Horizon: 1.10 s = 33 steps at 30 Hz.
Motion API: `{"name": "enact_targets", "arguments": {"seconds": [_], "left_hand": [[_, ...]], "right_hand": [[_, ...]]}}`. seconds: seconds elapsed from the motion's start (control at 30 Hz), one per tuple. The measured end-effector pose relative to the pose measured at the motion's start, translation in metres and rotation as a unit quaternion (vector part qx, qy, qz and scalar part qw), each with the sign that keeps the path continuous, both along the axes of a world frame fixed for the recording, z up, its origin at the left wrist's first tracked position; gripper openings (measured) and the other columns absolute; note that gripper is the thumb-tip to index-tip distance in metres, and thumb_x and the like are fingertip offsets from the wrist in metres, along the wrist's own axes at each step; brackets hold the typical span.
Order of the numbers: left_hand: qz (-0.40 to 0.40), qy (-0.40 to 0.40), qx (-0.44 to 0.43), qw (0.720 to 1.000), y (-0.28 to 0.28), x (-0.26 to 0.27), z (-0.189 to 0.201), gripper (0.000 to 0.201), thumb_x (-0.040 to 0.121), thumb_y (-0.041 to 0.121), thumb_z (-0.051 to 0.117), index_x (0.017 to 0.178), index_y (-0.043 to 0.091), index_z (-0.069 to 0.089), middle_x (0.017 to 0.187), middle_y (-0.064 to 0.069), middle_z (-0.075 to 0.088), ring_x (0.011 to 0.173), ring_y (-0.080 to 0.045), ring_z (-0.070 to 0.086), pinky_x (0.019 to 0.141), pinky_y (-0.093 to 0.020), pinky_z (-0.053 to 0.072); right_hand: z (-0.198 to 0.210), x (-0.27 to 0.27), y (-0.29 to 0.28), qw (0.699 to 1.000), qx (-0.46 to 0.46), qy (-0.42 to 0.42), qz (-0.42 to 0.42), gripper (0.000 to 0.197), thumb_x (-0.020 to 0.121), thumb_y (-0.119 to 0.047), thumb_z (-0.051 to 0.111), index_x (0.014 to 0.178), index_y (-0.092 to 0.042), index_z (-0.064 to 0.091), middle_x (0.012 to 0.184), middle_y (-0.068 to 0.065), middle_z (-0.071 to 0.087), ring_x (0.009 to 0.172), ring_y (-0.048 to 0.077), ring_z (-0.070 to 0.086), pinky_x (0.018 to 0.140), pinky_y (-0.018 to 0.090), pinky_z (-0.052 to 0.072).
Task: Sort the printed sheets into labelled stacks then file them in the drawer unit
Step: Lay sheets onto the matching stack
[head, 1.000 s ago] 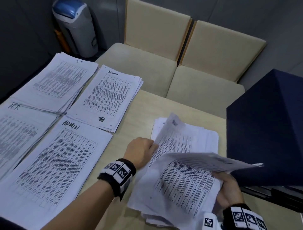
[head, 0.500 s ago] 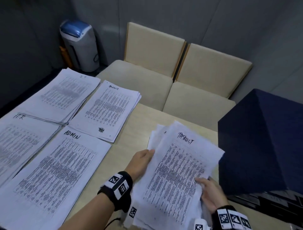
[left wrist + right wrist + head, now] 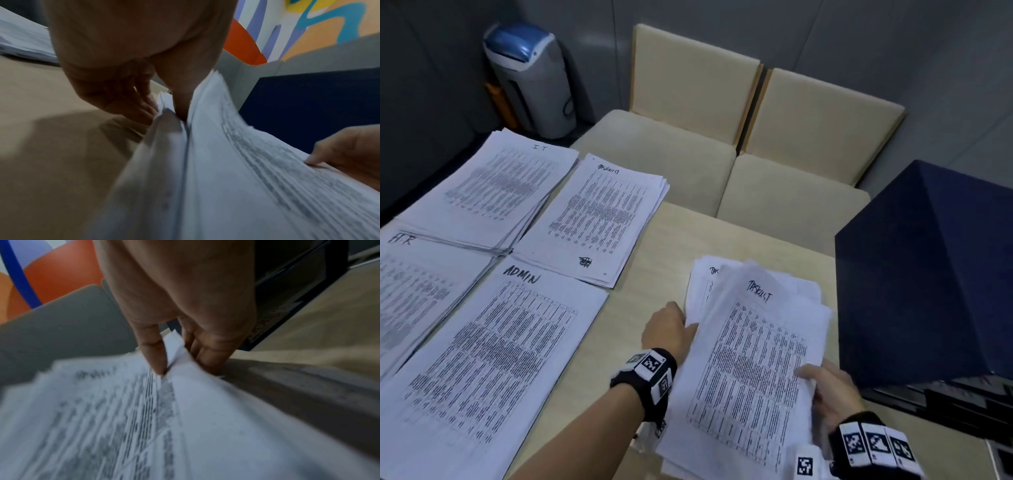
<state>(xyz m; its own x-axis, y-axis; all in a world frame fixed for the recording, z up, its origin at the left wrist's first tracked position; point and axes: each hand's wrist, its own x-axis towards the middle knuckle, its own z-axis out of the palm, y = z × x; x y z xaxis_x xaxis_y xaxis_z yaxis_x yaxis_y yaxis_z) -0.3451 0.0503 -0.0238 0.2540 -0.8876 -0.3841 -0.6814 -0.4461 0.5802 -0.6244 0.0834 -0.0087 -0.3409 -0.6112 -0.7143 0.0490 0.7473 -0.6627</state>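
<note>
A loose pile of printed sheets [image 3: 753, 359] lies near the table's front, its top sheet hand-labelled at the head. My left hand [image 3: 671, 329] grips the pile's left edge, thumb tucked between sheets [image 3: 180, 104]. My right hand [image 3: 825, 387] pinches the top sheet's right edge between thumb and fingers [image 3: 174, 356]. Sorted stacks lie to the left: IT [image 3: 493, 188], HR [image 3: 417, 274], ADMIN [image 3: 493, 359] and a fourth labelled stack [image 3: 599, 216]. The dark blue drawer unit [image 3: 928, 274] stands at the right, close to my right hand.
The wooden table [image 3: 664, 246] shows between the stacks. Two beige chairs [image 3: 739, 137] stand beyond its far edge. A grey and blue bin [image 3: 530, 78] is against the back wall on the left.
The sheet that my right hand held lifted and curled a second ago now lies flat on top of the pile. My left hand has moved from inside the pile to its left edge.
</note>
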Motion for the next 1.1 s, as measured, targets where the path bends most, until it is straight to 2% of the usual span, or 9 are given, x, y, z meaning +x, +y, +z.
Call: {"name": "enact_targets", "arguments": {"seconds": [0.17, 0.23, 0.37, 0.43, 0.53, 0.7, 0.83, 0.93, 1.1], "left_hand": [[-0.053, -0.025, -0.031, 0.998, -0.004, -0.002, 0.002, 0.027, 0.092, 0.026, 0.059, 0.072, 0.016, 0.045, 0.073, -0.002, 0.056, 0.071, -0.024, 0.051, 0.054, -0.028, 0.032], [-0.103, -0.063, -0.044, 0.992, -0.006, -0.002, 0.008, 0.034, 0.096, 0.026, 0.054, 0.066, 0.013, 0.045, 0.064, -0.001, 0.047, 0.069, -0.027, 0.054, 0.051, -0.029, 0.032], [-0.267, -0.247, -0.042, 0.930, -0.009, 0.007, 0.032, 0.029, 0.106, 0.030, 0.040, 0.103, 0.018, 0.067, 0.064, -0.001, 0.048, 0.061, -0.023, 0.056, 0.055, -0.030, 0.048], [-0.291, -0.252, -0.088, 0.919, -0.009, 0.009, 0.040, 0.034, 0.107, 0.033, 0.040, 0.094, 0.015, 0.066, 0.063, -0.002, 0.052, 0.060, -0.023, 0.058, 0.059, -0.032, 0.055], [-0.246, -0.116, -0.151, 0.950, -0.007, 0.008, 0.039, 0.041, 0.103, 0.036, 0.045, 0.068, 0.017, 0.050, 0.063, -0.006, 0.058, 0.061, -0.028, 0.061, 0.058, -0.036, 0.051], [-0.185, 0.248, -0.145, 0.940, 0.008, -0.002, 0.039, 0.043, 0.090, 0.015, 0.069, 0.054, 0.023, 0.047, 0.052, 0.011, 0.039, 0.049, -0.007, 0.031, 0.051, -0.026, 0.026], [-0.184, 0.332, -0.087, 0.921, 0.011, 0.001, 0.033, 0.033, 0.082, -0.008, 0.058, 0.074, 0.019, 0.075, 0.067, 0.003, 0.069, 0.063, -0.002, 0.055, 0.063, -0.023, 0.044], [-0.145, 0.403, -0.061, 0.902, 0.007, 0.005, 0.030, 0.024, 0.086, -0.008, 0.054, 0.096, 0.005, 0.072, 0.097, -0.015, 0.075, 0.082, -0.020, 0.066, 0.074, -0.033, 0.051], [-0.080, 0.406, -0.086, 0.907, 0.016, -0.012, 0.060, 0.036, 0.100, 0.047, 0.049, 0.075, 0.022, 0.052, 0.069, 0.010, 0.046, 0.064, -0.010, 0.041, 0.065, -0.027, 0.037]], "right_hand": [[0.009, -0.002, 0.005, 0.993, 0.065, -0.059, 0.074, 0.030, 0.082, 0.011, 0.069, 0.112, 0.008, 0.067, 0.099, 0.020, 0.075, 0.085, 0.035, 0.068, 0.059, 0.031, 0.055], [0.009, -0.009, 0.007, 0.993, 0.079, -0.063, 0.059, 0.035, 0.078, 0.009, 0.068, 0.112, 0.016, 0.062, 0.092, 0.020, 0.068, 0.085, 0.034, 0.062, 0.065, 0.033, 0.051], [0.011, -0.023, 0.015, 0.997, 0.032, -0.064, -0.020, 0.035, 0.073, 0.010, 0.061, 0.108, 0.007, 0.063, 0.104, 0.022, 0.069, 0.099, 0.038, 0.065, 0.093, 0.050, 0.054], [0.013, -0.024, 0.017, 0.995, 0.003, -0.094, -0.040, 0.036, 0.068, 0.005, 0.062, 0.104, 0.007, 0.061, 0.109, 0.025, 0.064, 0.100, 0.039, 0.062, 0.101, 0.056, 0.049], [0.016, -0.020, 0.017, 0.989, -0.050, -0.122, -0.065, 0.010, 0.081, 0.011, 0.053, 0.085, 0.004, 0.057, 0.091, 0.022, 0.059, 0.079, 0.035, 0.062, 0.082, 0.048, 0.051], [0.025, -0.012, 0.016, 0.982, -0.138, -0.128, -0.030, 0.024, 0.083, 0.020, 0.049, 0.096, 0.009, 0.066, 0.084, 0.015, 0.076, 0.080, 0.026, 0.073, 0.077, 0.034, 0.047], [0.025, -0.007, 0.011, 0.981, -0.133, -0.141, -0.024, 0.030, 0.071, 0.020, 0.054, 0.098, 0.012, 0.066, 0.087, 0.025, 0.073, 0.071, 0.028, 0.075, 0.062, 0.036, 0.061], [0.016, -0.009, 0.006, 0.984, -0.136, -0.100, -0.048, 0.033, 0.076, 0.018, 0.061, 0.108, 0.013, 0.066, 0.103, 0.027, 0.072, 0.090, 0.036, 0.072, 0.079, 0.044, 0.058], [0.028, -0.009, -0.001, 0.970, -0.194, -0.094, -0.108, 0.042, 0.073, 0.006, 0.071, 0.114, 0.002, 0.064, 0.111, 0.023, 0.071, 0.110, 0.042, 0.067, 0.101, 0.054, 0.050]]}}
